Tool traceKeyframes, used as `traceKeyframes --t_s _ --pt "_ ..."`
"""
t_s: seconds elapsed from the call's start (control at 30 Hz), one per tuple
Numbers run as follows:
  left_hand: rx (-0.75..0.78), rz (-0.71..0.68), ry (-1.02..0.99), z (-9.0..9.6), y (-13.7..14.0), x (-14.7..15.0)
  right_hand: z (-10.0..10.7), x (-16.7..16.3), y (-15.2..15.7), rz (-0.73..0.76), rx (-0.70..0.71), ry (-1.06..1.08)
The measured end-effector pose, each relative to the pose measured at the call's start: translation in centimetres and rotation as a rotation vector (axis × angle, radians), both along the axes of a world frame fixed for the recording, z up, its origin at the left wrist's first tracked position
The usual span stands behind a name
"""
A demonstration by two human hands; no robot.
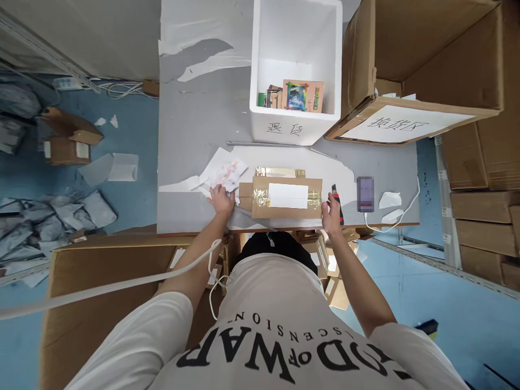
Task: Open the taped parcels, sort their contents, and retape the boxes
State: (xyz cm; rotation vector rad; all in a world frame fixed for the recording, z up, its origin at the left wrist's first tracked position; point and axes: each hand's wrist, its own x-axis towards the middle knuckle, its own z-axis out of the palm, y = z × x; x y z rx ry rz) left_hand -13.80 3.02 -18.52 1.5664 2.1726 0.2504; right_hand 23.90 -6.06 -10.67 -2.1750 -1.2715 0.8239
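A brown cardboard box (260, 211) with shiny tape and a white label (288, 196) lies flat before me at the table's front edge. Left of it, my left hand (222, 200) rests at the lower edge of a crumpled white paper (225, 169) with pink print, thumb and fingers apart. Beside the box's right end is my right hand (331, 215), its fingers loosely bent and apart. A red and black utility knife (338, 207) lies on the table against the right side of that hand, blade end pointing away from me. Whether the fingers touch the knife is hard to see.
At the back stand a white foam box (296, 127) holding several booklets (303, 96) and a large open carton (357, 70). A phone (365, 194) with a white cable lies to the right, near paper scraps (390, 200). Another big carton (109, 271) is below left.
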Motion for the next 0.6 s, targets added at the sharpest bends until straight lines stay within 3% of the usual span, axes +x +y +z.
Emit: traceKeyframes --t_s 0.17,0.3,0.4,0.53,0.6 --pt "0.059 -0.093 -0.041 -1.2 0.3 -0.8 -0.3 -0.2 -0.4 -0.012 -0.003 -0.039" --pt "0.094 -0.026 -0.074 -0.1 0.3 -1.5 -0.8 0.1 -0.8 -0.003 -0.013 -0.076" --pt "0.188 0.093 -0.099 1.9 -0.2 -2.9 -1.3 0.5 -1.0 -0.008 0.013 -0.062" --pt "0.442 0.372 -0.22 4.1 -0.4 -7.3 -2.0 0.8 -1.2 -0.024 -0.001 -0.051" --pt "0.373 0.423 -0.36 4.0 0.1 -9.6 -2.3 0.9 -1.2 -0.035 -0.029 -0.043"
